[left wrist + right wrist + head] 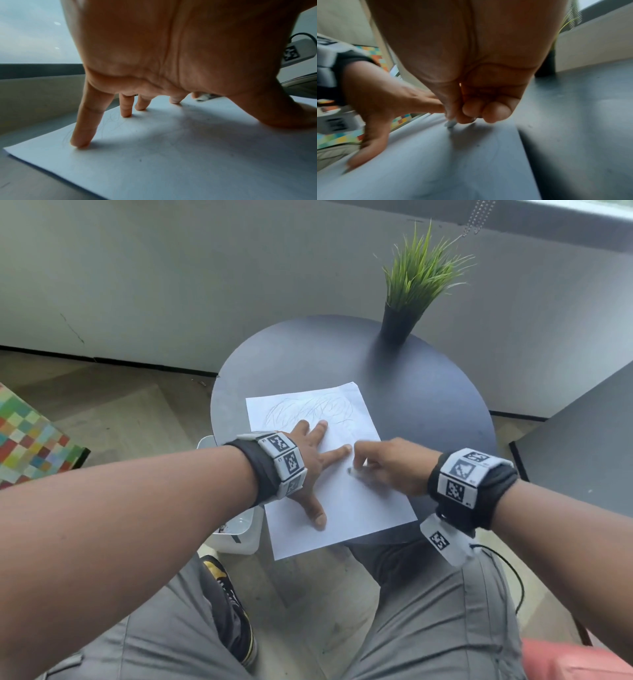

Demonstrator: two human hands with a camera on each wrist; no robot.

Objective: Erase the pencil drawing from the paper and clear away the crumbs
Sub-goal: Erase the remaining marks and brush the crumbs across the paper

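Note:
A white sheet of paper (346,501) lies on the round dark table (428,392), its near edge hanging over the rim. Faint pencil scribbles (308,407) cover the far part of the sheet. My left hand (313,460) lies spread flat on the paper, fingers straight, pressing it down (80,142). My right hand (363,465) is beside the left forefinger and pinches a small white eraser (450,123) with its tip on the paper. The eraser (352,471) looks blurred. Dark crumbs (140,160) dot the sheet.
A black pot with green grass-like plant (400,323) stands at the table's far edge. A white bin (236,529) sits on the floor left of the table, below my left wrist. A chequered coloured seat (24,440) is at far left, a dark panel (582,446) at right.

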